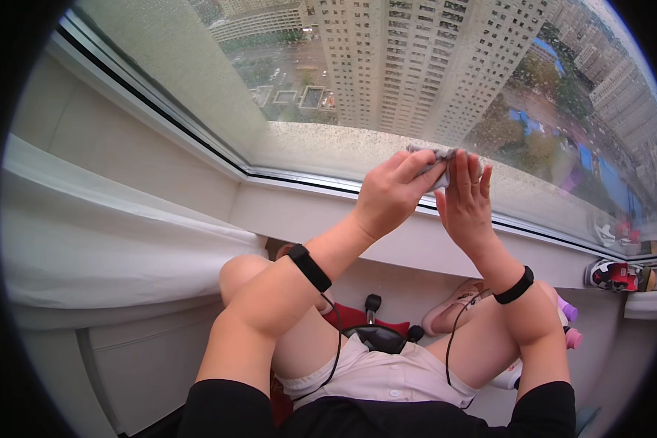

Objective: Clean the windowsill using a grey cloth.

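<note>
My left hand (388, 189) grips a crumpled grey cloth (442, 176) against the lower part of a large window pane (317, 148). My right hand (467, 200) is beside it, palm towards the glass, with its fingers stretched upward and slightly apart. The cloth's right part passes behind the right fingers, so whether they press on cloth or bare glass is hidden. Drops and specks dot the pane. Just under both hands runs the metal window frame (306, 180) with its black seal.
A white curtain (115, 235) hangs at the left. Below the window is a pale sill (306, 219). Sneakers (616, 275) stand at the right end. Between my legs is a black wheeled stool (380, 338); purple and pink capped bottles (572, 338) are by my right knee. Cables run from both armbands.
</note>
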Tool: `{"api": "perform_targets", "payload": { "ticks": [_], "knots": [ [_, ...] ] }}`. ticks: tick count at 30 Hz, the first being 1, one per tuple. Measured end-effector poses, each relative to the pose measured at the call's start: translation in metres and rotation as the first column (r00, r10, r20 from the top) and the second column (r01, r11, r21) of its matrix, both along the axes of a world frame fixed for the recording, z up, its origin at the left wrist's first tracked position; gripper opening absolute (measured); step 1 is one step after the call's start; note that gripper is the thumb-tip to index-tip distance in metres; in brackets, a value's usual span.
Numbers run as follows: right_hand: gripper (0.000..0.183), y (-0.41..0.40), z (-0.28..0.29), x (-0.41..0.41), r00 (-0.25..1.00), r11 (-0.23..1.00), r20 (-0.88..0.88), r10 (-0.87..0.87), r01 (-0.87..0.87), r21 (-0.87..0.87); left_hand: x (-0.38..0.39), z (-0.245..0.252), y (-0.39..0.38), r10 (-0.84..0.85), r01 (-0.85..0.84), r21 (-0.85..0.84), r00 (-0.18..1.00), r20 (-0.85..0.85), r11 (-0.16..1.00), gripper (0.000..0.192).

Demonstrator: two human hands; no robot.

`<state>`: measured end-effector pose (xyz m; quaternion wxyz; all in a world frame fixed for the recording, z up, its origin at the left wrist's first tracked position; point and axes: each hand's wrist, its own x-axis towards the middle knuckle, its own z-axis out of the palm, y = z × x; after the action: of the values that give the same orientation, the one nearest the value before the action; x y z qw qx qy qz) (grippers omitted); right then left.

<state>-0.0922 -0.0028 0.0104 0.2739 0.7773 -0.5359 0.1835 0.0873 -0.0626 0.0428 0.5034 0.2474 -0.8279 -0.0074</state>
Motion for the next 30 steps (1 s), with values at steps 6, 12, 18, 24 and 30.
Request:
{"api": "perform_targets", "payload": {
  "ticks": [6,12,18,24,30],
  "knots": [
    [0.067,-0.025,0.071,0.025,0.997,0.969,0.071,0.028,-0.010,-0.246,0.003,0.062,-0.019,0.065,-0.110,-0.268,0.983,-0.169,0.957,0.037],
    [0.064,-0.031,0.068,0.052,0.963,0.987,0.265,0.051,-0.009,-0.159,0.016,0.051,-0.025,0.117,-0.163,-0.272,0.977,-0.180,0.948,0.037],
    [0.054,-0.032,0.019,0.040,0.999,0.982,-0.003,0.044,-0.043,-0.183,0.027,0.009,-0.013,0.110,-0.116,-0.085,0.991,-0.070,0.990,0.040],
    [0.051,-0.021,-0.003,0.040,0.998,0.997,-0.006,0.055,-0.055,-0.054,0.033,-0.013,-0.006,0.091,-0.091,0.034,0.996,0.007,0.995,0.043],
    [0.053,-0.013,0.019,0.034,0.999,0.998,0.023,0.023,-0.022,-0.053,0.022,0.004,-0.003,0.058,-0.057,0.033,0.998,-0.040,0.998,0.043]
  ]
}}
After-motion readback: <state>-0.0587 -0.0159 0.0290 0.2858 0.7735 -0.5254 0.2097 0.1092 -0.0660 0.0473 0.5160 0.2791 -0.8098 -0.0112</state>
